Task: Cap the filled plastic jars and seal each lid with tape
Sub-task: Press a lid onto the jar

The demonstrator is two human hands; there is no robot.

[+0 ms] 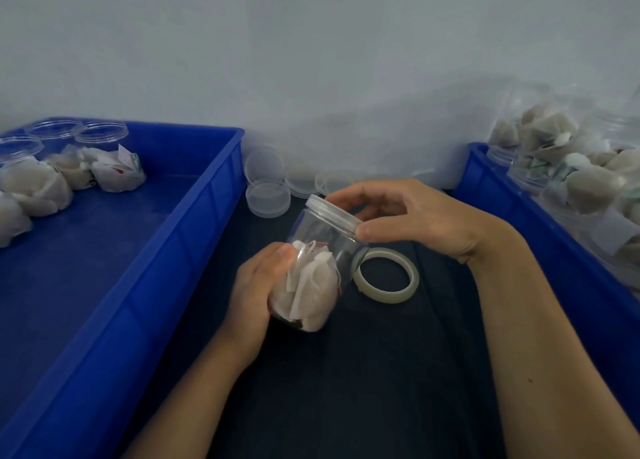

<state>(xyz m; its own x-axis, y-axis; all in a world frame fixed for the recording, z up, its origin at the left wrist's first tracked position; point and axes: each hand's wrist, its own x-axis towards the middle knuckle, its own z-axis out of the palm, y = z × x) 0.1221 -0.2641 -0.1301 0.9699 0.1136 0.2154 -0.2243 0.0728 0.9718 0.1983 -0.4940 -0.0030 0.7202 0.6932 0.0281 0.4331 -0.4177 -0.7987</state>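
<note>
A clear plastic jar packed with white sachets is held tilted above the dark surface, between the two blue trays. The left hand wraps its grip round the jar's lower body, thumb on the near side; the fingers behind the jar are hidden. The right hand pinches the translucent lid that sits on the jar's mouth, thumb on the near rim, fingers curled over the far edge. Whether the lid is fully screwed on cannot be told.

Just right of the jar a roll of tape lies flat on the surface, its left edge hidden behind the jar. Farther off, several loose lids lie against the wall, those behind the right hand partly covered and hazy.

The left tray holds capped jars at its far left corner; some are cut off by the frame edge. The right tray is also cut off, and its heap of filled jars blurs together so that a count is not possible.
</note>
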